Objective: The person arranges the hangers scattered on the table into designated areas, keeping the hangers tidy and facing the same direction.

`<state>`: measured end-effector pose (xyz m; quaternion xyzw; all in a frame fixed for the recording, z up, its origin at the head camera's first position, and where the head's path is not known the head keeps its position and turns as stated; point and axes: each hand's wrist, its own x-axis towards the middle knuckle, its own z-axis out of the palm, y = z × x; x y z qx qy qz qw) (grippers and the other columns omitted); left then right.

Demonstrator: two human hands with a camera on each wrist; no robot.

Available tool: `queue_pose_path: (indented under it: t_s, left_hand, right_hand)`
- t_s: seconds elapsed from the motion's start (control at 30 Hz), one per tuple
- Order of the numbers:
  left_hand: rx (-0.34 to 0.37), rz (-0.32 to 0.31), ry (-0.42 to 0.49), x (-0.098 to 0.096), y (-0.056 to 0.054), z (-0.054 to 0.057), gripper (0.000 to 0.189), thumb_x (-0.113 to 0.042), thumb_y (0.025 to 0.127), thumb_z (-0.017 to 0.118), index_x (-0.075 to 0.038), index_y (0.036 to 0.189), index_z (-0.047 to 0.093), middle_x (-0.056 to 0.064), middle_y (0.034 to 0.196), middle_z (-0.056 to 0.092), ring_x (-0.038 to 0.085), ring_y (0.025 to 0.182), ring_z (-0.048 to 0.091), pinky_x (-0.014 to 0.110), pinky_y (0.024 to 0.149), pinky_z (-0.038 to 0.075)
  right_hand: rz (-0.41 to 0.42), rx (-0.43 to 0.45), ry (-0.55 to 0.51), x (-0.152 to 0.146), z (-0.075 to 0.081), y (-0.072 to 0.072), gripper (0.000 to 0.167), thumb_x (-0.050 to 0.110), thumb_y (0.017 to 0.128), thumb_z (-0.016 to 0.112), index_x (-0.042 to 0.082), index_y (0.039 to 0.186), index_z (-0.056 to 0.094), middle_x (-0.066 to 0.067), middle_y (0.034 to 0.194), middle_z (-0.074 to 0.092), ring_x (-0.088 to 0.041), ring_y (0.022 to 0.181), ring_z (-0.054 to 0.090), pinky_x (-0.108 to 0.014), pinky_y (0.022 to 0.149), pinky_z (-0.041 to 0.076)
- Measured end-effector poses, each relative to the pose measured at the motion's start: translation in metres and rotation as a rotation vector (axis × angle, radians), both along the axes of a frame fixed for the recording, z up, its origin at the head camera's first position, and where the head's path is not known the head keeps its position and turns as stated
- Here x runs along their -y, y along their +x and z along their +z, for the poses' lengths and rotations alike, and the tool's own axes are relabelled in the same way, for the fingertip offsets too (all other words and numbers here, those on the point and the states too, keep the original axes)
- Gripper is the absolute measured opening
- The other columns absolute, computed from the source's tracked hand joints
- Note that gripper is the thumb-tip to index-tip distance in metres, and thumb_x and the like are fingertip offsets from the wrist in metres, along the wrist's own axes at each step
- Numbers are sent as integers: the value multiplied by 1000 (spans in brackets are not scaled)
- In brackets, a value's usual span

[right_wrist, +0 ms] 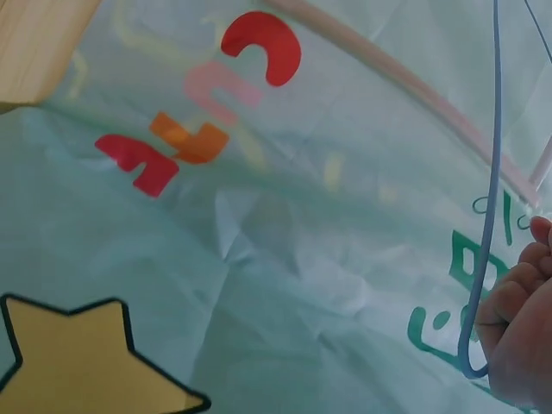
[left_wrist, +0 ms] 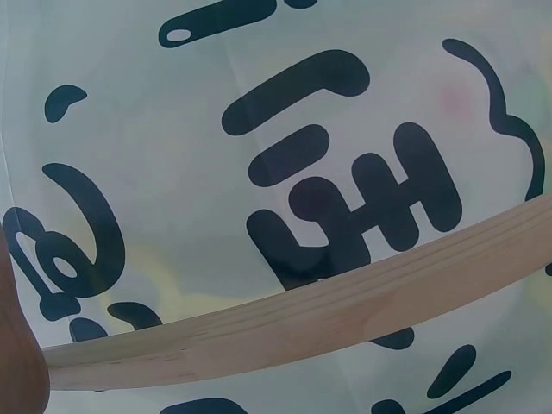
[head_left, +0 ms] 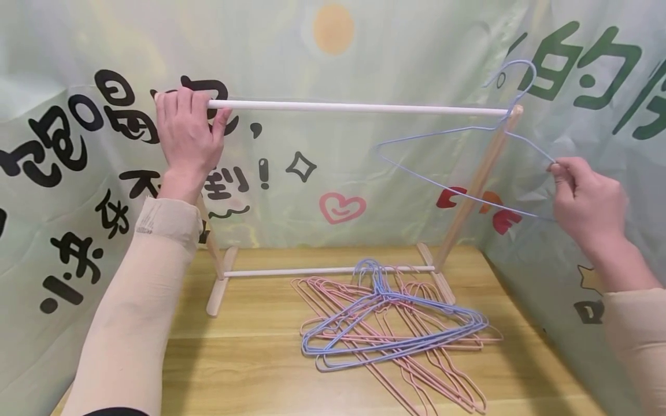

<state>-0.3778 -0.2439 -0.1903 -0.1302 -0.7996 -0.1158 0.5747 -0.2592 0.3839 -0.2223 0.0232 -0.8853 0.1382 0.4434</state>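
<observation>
My left hand (head_left: 189, 130) holds the top left corner of a garment rack, its fingers over the end of the white top rod (head_left: 354, 108). In the left wrist view, the rack's wooden post (left_wrist: 302, 319) slants across. At the right, my right hand (head_left: 593, 202) pinches one end of a blue hanger (head_left: 432, 136) between thumb and fingers. The hanger's hook rises above the rod's right end, by the right wooden post (head_left: 476, 185); whether it touches there I cannot tell. In the right wrist view, the blue hanger (right_wrist: 493, 198) runs up from the curled fingers.
Several blue hangers (head_left: 395, 346) lie piled over several pink hangers (head_left: 442, 384) on the wooden table (head_left: 250, 358). The rack's lower white rod (head_left: 286, 272) runs behind them. A printed cloth (head_left: 281, 52) stands behind and at both sides.
</observation>
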Motion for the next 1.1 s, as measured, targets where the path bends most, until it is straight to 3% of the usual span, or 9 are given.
queue_pose_path:
  t_s: [0.07,0.13,0.5,0.7,1.1]
  left_hand:
    - [-13,-4,5,-1,-1,1,62,-58,106,44,1,121,57,23,105,50,45,101,41,51,113,29]
    - [-23,-9,9,-2,-2,1,64,-59,106,43,1,121,57,24,105,51,45,101,42,51,113,29]
    - [1,-11,21,-6,-1,2,60,-57,105,47,-1,123,58,23,105,51,45,104,43,50,116,27]
    - [6,-8,36,-5,-3,0,56,-53,103,53,-1,123,58,23,106,52,45,106,43,50,119,25]
    - [-5,-7,26,-4,-1,0,65,-61,104,43,-1,122,58,23,105,52,45,105,43,49,119,25]
  right_hand:
    - [-38,44,6,-3,2,0,32,24,110,45,0,121,63,-29,90,66,-49,70,54,-47,59,33]
    - [-63,83,-4,-7,3,0,35,27,111,43,0,123,62,-30,91,65,-50,72,54,-52,60,32]
    - [-104,189,15,-20,-3,0,38,30,111,40,0,124,59,-31,91,64,-52,76,55,-60,64,35]
    - [-79,200,18,-22,-12,-2,34,28,111,42,2,125,60,-29,87,64,-54,77,57,-61,64,36]
    - [-38,235,5,-28,-30,-4,37,31,111,42,2,125,60,-22,73,61,-48,72,55,-56,62,33]
